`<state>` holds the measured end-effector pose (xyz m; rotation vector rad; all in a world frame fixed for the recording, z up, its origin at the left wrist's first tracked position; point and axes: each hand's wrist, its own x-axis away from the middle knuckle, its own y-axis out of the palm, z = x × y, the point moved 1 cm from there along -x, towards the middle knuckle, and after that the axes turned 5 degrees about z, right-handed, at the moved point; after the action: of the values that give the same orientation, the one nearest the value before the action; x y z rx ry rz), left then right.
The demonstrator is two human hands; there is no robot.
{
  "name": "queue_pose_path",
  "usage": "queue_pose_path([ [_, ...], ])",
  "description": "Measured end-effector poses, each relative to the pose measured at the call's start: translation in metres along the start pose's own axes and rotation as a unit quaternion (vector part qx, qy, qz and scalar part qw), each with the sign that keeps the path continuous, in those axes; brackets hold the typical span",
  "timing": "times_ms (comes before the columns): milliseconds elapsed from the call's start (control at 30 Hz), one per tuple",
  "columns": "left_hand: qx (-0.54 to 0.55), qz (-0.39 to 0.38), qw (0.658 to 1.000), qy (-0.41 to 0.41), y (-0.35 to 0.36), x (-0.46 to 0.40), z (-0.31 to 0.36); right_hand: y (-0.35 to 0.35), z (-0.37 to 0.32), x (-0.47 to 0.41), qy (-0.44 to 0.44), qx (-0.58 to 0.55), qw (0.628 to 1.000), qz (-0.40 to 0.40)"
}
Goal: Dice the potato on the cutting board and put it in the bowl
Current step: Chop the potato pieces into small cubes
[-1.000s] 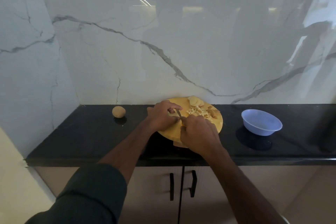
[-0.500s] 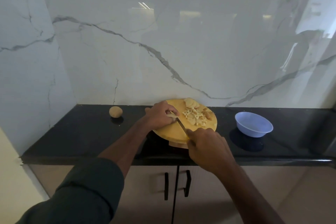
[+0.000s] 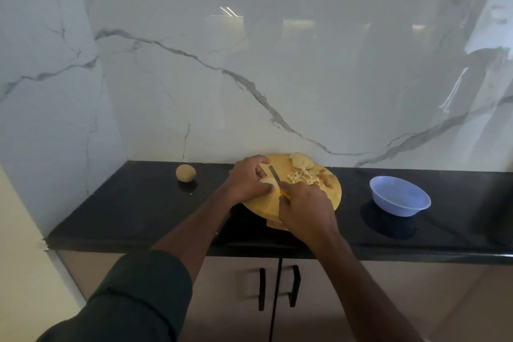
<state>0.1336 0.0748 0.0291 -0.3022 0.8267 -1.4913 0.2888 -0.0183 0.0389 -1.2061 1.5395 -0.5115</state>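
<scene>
Much of the work was hidden under your own hands. Your right hand covered the near part of the round wooden cutting board and nearly all of the knife; only a sliver of yellow handle showed at your knuckles, with the thin blade slanting up and away toward the back wall. That hand was closed round the handle. Your left hand curled over a pale potato slice on the left part of the board, fingers bent down on it, so that only its light edge showed beside the blade. Whether the blade was touching the slice could not be made out.

On the far right part of the board lay the cut potato: a few round, pale slices overlapping at the back edge, and just in front of them a loose heap of small cream-coloured diced pieces, with some browner bits toward the right rim. The pieces were too small and blurred to count.

The board sat near the middle of the black counter, reaching from close to the back wall toward the front edge. A light blue bowl stood well to the right of it; nothing could be made out inside. A whole unpeeled potato rested toward the counter's back left, well apart from the board. Your left sleeve was cut off at the bottom edge.
</scene>
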Motion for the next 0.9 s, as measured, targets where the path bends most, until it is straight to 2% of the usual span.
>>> queue_pose_path([
  [567,-0.010,-0.030,0.999,0.008,0.002,-0.011,-0.002,-0.001,0.002,0.008,-0.029,0.044,0.998,-0.040],
  [800,-0.038,-0.026,0.999,0.016,0.002,-0.009,0.000,-0.024,0.014,0.035,-0.056,0.026,0.996,-0.068],
  [900,-0.039,-0.030,0.999,0.023,0.001,-0.006,0.000,-0.036,0.024,0.038,-0.030,-0.006,0.998,-0.060],
])
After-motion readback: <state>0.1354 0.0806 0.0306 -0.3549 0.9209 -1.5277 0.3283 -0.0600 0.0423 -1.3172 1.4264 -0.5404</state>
